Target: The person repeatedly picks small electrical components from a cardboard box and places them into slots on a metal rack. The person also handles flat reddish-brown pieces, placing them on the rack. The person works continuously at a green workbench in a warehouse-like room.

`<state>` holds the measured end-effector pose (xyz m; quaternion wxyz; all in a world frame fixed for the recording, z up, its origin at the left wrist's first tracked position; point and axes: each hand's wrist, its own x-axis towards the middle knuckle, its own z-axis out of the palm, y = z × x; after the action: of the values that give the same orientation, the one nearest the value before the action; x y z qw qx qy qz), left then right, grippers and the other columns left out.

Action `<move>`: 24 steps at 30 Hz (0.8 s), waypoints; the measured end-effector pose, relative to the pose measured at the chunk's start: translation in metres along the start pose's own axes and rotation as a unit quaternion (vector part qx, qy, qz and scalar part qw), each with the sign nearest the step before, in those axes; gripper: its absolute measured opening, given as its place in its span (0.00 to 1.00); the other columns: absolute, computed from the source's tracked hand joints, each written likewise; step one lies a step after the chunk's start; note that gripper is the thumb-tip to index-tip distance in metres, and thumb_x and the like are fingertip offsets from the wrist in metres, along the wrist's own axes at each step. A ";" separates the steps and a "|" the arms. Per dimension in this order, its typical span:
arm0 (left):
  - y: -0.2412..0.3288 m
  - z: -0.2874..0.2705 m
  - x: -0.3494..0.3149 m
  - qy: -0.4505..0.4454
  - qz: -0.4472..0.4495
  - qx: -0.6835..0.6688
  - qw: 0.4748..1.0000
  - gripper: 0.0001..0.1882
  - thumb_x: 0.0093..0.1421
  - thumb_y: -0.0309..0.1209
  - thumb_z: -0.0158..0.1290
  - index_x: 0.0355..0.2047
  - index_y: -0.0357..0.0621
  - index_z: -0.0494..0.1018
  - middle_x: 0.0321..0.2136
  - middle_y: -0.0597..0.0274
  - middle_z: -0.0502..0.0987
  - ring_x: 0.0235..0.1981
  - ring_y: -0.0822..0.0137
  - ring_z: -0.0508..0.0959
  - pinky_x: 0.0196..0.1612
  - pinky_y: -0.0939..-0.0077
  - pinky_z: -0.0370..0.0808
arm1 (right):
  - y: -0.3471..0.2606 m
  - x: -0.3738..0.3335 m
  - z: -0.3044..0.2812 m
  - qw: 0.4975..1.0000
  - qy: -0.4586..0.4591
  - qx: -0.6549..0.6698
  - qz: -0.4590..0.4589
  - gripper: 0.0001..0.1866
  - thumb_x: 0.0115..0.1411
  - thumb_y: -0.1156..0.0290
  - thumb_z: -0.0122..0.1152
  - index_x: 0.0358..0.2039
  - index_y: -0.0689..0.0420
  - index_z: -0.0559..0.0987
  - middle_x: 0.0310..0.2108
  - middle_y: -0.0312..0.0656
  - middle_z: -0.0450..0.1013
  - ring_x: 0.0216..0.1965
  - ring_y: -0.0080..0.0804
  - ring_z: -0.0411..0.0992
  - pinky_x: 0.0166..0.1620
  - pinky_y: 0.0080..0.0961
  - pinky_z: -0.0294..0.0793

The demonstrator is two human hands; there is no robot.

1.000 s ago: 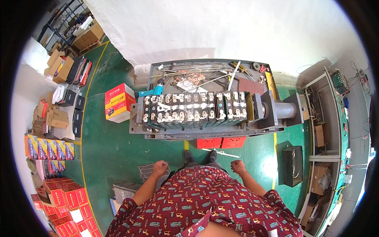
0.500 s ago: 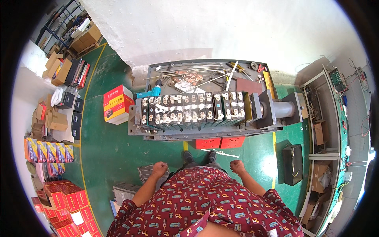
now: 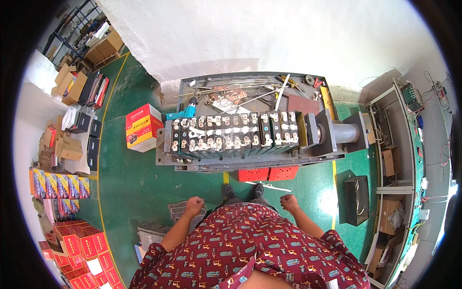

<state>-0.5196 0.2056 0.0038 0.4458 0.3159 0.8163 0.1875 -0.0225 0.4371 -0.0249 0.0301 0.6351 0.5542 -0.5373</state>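
My left hand [image 3: 195, 206] hangs beside my body with its fingers curled closed, and I see nothing in it. On the other side my right hand [image 3: 289, 203] is held low, fingers also curled in, with no object showing. Both are apart from the metal workbench [image 3: 211, 167] in front of me. Along its near side stands a row of dark battery cells [image 3: 236, 132] with pale metal terminals on top. A cylinder press [image 3: 344, 133] is mounted at the row's right end. At the left end lies a teal power drill [image 3: 185, 111].
Metal rods [image 3: 236, 83] and tools litter the bench's back. A red-yellow carton [image 3: 143, 126] stands left of it; red crates [image 3: 268, 173] sit under its front edge. A black open box [image 3: 357, 200] and shelving [image 3: 394, 190] are at right, stacked red boxes [image 3: 86, 245] at lower left.
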 end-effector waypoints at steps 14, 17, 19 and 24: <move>0.028 -0.011 -0.008 -0.006 -0.033 0.021 0.999 0.15 0.60 0.39 0.58 0.35 0.39 0.85 0.35 0.46 0.85 0.39 0.50 0.86 0.45 0.58 0.81 | 0.021 0.017 0.007 0.999 0.026 -0.020 -0.039 0.14 0.62 0.68 0.63 0.43 0.62 0.87 0.29 0.43 0.82 0.28 0.31 0.80 0.30 0.31 0.82; 0.030 -0.014 -0.009 -0.008 -0.028 0.021 0.999 0.14 0.60 0.38 0.58 0.34 0.39 0.85 0.32 0.48 0.85 0.36 0.53 0.86 0.43 0.60 0.81 | 0.016 0.015 0.007 0.999 0.025 -0.011 -0.041 0.15 0.63 0.68 0.62 0.44 0.62 0.87 0.30 0.42 0.83 0.28 0.31 0.80 0.30 0.31 0.82; 0.034 -0.016 -0.009 -0.011 -0.029 0.021 0.999 0.14 0.60 0.37 0.58 0.34 0.39 0.85 0.30 0.50 0.85 0.34 0.55 0.86 0.41 0.61 0.81 | 0.013 0.014 0.006 0.999 0.016 -0.017 -0.044 0.15 0.63 0.67 0.62 0.44 0.62 0.87 0.30 0.42 0.83 0.28 0.30 0.80 0.31 0.31 0.82; 0.039 -0.018 -0.009 -0.022 -0.047 -0.004 0.999 0.13 0.61 0.36 0.57 0.33 0.39 0.85 0.27 0.54 0.85 0.29 0.60 0.85 0.36 0.64 0.81 | 0.010 0.015 0.002 0.999 -0.001 -0.032 -0.031 0.14 0.64 0.66 0.62 0.42 0.63 0.87 0.29 0.43 0.82 0.28 0.30 0.80 0.31 0.30 0.82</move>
<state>-0.5176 0.2270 0.0419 0.4733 0.2800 0.8193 0.1625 -0.0194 0.4421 -0.0426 0.0349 0.6156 0.5905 -0.5207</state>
